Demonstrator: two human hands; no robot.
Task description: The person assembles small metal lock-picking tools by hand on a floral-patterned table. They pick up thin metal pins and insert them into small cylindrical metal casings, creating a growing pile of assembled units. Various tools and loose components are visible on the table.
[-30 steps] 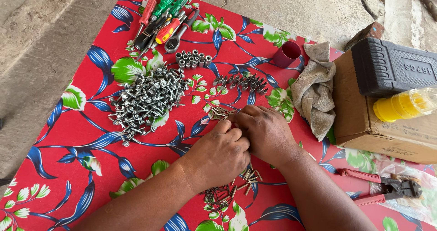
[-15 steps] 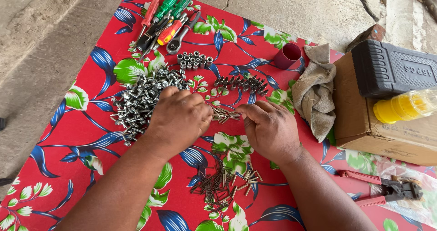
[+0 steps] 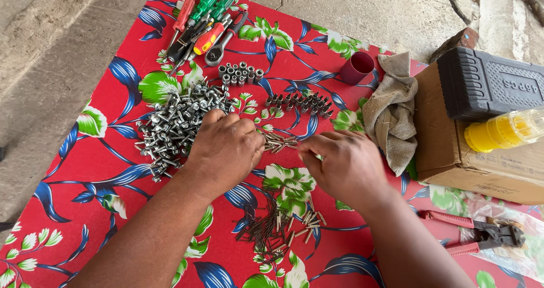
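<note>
Sitting at the cloth's [image 3: 102, 169] right edge, the cardboard box [image 3: 447, 146] carries a black ribbed case [image 3: 487, 84] and a yellow bottle [image 3: 501, 130] on top; what's inside the box can't be seen. A dark red cup [image 3: 357, 68] lies tipped on its side near the far edge, beside a crumpled rag [image 3: 391, 115], and nothing shows inside the cup.

Now the hands. The left hand [image 3: 225, 149] is cupped palm-down, fingers curled over the near side of the big screw heap [image 3: 175, 126] toward the cloth's left edge, touching it; whether it actually grips any screws is hidden. The right hand [image 3: 345, 163] hovers mid-cloth, fingers bunched toward a small cluster of thin nails [image 3: 279, 143] lying between the two hands, fingertips just beside them; I can't tell if it pinches one.

Nearer the front edge, more dark nails [image 3: 280, 228] lie scattered. Sockets [image 3: 241, 73] and bits [image 3: 297, 102] line up behind the hands, screwdrivers [image 3: 198, 21] crowd the far left corner, and red-handled pliers [image 3: 476, 234] rest at the near right corner.
</note>
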